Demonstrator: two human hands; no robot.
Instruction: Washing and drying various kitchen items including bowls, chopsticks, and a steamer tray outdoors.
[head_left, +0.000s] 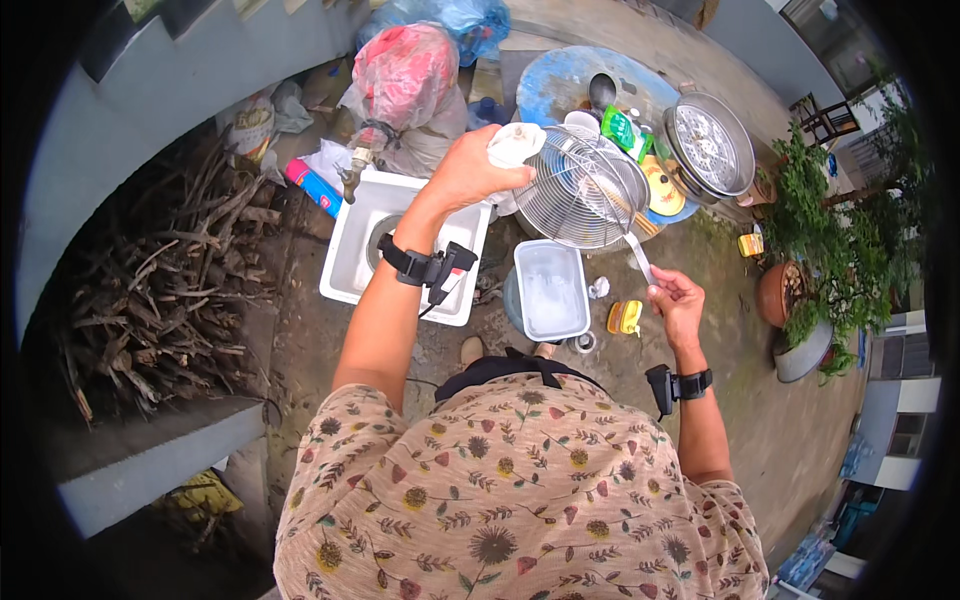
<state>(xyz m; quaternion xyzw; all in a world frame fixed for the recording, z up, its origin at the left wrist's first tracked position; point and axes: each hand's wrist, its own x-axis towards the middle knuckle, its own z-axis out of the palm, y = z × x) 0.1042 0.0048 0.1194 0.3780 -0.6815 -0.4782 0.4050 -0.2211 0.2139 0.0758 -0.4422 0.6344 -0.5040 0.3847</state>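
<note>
My right hand (679, 298) grips the pale flat handle (640, 259) of a round wire skimmer (559, 214). The skimmer's wire bowl is held up above the ground, in front of the round blue tabletop. My left hand (476, 176) holds a wadded white cloth or pad (516, 145) at the bowl's left rim. Its fingers are partly hidden behind the wad, and I cannot tell whether they also grip the rim. Below the skimmer, a white rectangular plastic basin (553, 292) sits on a bluish container.
A white sink (341, 270) lies below a brass tap (352, 180). The blue round tabletop (551, 82) bears a black ladle (602, 91), a green packet (621, 129) and a metal steamer (709, 146). A yellow bottle (625, 317) stands right of the basin. Firewood (165, 292) is piled left.
</note>
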